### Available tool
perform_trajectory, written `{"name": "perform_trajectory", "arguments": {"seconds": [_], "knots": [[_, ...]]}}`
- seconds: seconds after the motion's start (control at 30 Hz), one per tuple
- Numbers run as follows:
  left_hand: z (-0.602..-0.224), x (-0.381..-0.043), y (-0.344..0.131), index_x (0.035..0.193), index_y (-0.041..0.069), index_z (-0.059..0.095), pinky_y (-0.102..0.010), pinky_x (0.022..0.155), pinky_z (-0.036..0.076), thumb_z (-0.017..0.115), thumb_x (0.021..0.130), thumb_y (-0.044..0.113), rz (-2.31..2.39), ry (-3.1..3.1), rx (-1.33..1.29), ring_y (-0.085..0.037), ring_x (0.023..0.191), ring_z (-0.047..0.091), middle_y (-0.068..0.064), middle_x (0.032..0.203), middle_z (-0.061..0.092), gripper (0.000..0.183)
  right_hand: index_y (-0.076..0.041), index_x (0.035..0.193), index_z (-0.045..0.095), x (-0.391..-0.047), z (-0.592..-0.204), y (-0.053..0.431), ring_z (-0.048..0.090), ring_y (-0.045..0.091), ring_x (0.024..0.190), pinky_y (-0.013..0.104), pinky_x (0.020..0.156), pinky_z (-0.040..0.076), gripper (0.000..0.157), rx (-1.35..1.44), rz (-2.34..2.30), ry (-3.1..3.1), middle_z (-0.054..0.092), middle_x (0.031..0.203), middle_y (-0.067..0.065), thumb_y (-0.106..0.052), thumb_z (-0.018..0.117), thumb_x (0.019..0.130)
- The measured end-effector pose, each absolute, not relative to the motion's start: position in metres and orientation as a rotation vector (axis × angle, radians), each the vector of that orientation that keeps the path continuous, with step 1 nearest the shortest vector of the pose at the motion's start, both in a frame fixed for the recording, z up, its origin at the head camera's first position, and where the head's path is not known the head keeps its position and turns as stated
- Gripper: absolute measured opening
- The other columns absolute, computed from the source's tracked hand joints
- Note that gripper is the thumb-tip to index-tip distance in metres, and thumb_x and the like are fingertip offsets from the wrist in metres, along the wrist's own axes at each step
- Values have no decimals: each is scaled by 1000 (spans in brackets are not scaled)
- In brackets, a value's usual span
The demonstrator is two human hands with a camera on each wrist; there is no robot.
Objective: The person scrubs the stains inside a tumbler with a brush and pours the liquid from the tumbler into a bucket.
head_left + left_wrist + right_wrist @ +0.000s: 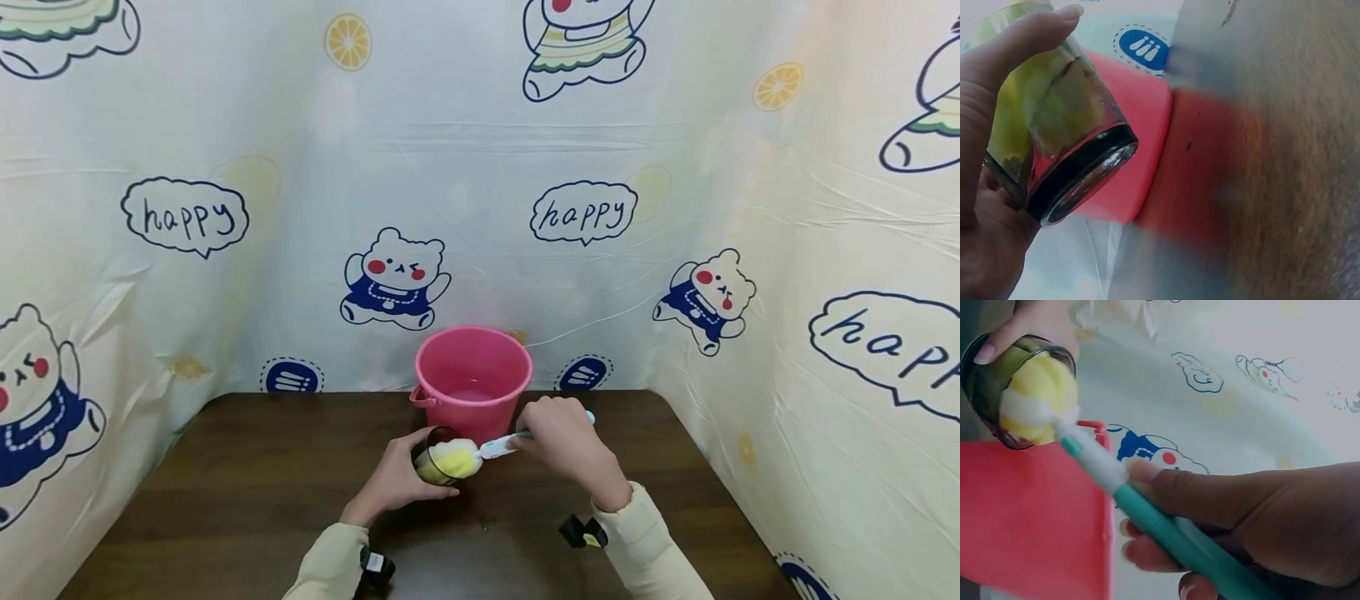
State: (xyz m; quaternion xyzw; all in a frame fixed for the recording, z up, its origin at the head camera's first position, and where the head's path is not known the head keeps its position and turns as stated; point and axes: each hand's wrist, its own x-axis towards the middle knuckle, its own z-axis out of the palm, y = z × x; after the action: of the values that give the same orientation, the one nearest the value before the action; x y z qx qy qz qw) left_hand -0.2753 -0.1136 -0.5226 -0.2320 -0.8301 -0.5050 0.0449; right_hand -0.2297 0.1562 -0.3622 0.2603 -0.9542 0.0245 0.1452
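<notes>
My left hand grips a dark-tinted clear glass, tilted with its mouth toward the right. Fingers and thumb wrap round its side. In my right hand is a bottle brush with a white and teal handle; thumb and fingers pinch that handle. The brush's yellow and white sponge head sits partly inside the glass, its end bulging from the mouth. Through the glass wall, in the left wrist view, yellow sponge shows blurred. Both hands are held just in front of a pink bucket.
The bucket stands at the back edge of a dark brown wooden table, its handle lug on the left. A pale printed curtain hangs behind and along both sides. Small black wrist cameras sit on both sleeves.
</notes>
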Motion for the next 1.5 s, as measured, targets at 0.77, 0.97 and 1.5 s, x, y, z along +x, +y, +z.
{"name": "perform_trajectory", "arguments": {"seconds": [0.77,0.97,1.5], "knots": [[-527,-274,-117,141,22,56,-45,98,52,99,63,33,-1546,-2573,-637,-15,114,60,10,128,65,89,-26,67,77,-227,-371,159,33,4,46,23,43,24,22,663,226,-2737,40,46,-17,-40,84,82],[-528,-274,-117,138,23,59,-50,101,50,100,62,29,-1529,-2541,-661,-16,116,61,12,127,65,87,-26,66,77,-227,-370,162,36,5,48,24,43,29,21,610,190,-2784,48,49,-16,-39,85,81],[-527,-272,-117,138,22,59,-47,100,51,101,60,27,-1530,-2557,-666,-12,115,61,12,126,65,88,-23,73,82,-226,-375,165,39,7,47,25,42,31,17,529,303,-2841,53,51,-17,-37,85,82]]}}
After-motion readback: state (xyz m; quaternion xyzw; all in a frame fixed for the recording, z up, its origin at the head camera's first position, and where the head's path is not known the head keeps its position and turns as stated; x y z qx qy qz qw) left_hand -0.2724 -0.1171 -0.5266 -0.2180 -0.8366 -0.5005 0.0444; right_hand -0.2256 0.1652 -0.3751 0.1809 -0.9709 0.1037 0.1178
